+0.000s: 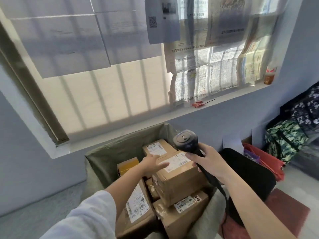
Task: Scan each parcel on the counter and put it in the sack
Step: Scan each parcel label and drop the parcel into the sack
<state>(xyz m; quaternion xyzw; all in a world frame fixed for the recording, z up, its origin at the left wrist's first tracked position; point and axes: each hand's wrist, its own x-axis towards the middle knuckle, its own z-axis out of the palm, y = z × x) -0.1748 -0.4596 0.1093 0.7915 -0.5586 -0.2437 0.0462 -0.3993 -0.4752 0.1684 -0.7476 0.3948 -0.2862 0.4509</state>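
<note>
Your sack (110, 152) looks pretty full already, at least five boxes in there. The top box (179, 180) sits on the pile with your left hand (151, 163) flat on it, fingers straight. Your right hand (207, 163) is wrapped round the scanner (185, 140). The counter is out of shot, so I can't tell what's left.
</note>
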